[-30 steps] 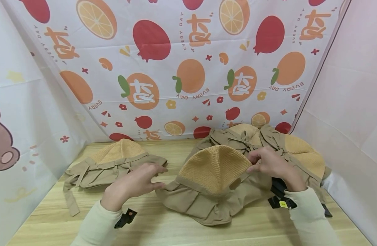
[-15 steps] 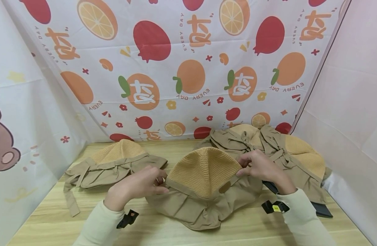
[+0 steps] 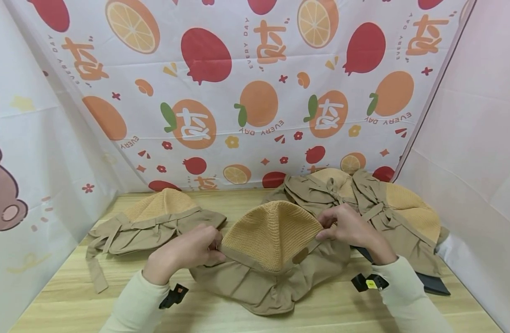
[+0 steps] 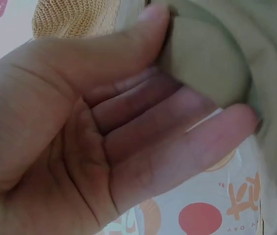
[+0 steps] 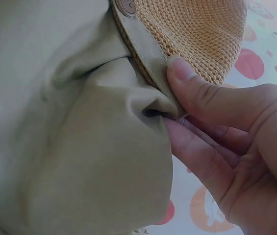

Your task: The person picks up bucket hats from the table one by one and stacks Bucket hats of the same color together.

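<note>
one knit-crowned hat (image 3: 271,254) is held crown up at the front middle of the table (image 3: 63,296), your left hand (image 3: 187,253) and right hand (image 3: 348,226) each pinching an end of its band. your right fingertips vanish behind fabric; whether the brim touches wood, you cannot tell. a dark flat object (image 3: 434,283) lies partly concealed beneath the right-hand hat (image 3: 411,252).
</note>
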{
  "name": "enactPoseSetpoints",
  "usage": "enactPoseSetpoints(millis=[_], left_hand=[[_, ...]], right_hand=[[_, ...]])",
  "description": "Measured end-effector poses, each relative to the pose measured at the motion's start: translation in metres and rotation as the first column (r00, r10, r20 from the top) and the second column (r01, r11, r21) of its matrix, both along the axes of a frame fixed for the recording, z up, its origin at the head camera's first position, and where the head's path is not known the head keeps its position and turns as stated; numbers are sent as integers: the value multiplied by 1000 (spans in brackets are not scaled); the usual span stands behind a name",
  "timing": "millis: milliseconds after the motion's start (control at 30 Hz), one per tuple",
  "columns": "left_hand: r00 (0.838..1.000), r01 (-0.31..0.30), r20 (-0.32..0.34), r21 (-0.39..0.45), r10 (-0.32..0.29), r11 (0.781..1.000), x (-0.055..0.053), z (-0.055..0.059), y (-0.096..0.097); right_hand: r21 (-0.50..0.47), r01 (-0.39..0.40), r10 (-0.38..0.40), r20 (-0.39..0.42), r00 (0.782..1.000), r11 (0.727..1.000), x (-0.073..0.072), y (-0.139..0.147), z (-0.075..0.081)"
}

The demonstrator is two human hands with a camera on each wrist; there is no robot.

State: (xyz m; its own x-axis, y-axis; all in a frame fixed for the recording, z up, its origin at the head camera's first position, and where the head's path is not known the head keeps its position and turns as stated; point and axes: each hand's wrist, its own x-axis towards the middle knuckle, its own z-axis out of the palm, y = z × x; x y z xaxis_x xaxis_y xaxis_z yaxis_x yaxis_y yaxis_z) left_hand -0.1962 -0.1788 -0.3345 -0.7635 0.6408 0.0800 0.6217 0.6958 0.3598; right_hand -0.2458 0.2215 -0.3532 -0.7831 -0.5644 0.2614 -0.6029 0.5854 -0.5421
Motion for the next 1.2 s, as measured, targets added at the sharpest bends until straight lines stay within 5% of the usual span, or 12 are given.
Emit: enactPoseSetpoints(millis=[200,367,633,833,1033,1200], left_hand=[[997,-12,-72,-25,10,1000,-2,0,-3],[995,-28,-99,-27,25,999,-2,1,-5],[996,-24,-83,10,25,1000,-3,6,-11],[998,-46,-50,12,47,999,-6,6,-20],[997,-71,-31,-21,70,997,-7,8,-30],[994,-108,-2,-31,108,994,-8,11,-40]], right_hand=[[46,-13,11,61,998,999,0,0,-1],[88,-97,85,132,988,991,-3,1,-3],[140,-220,165,327,931,965,-4,3,-10],[214,-244,167,322,932,946,-8,6,-16],[175,-246,181,321,930,953,-10,5,-19],[149,-248,208,240,948,957,-11,0,-19]])
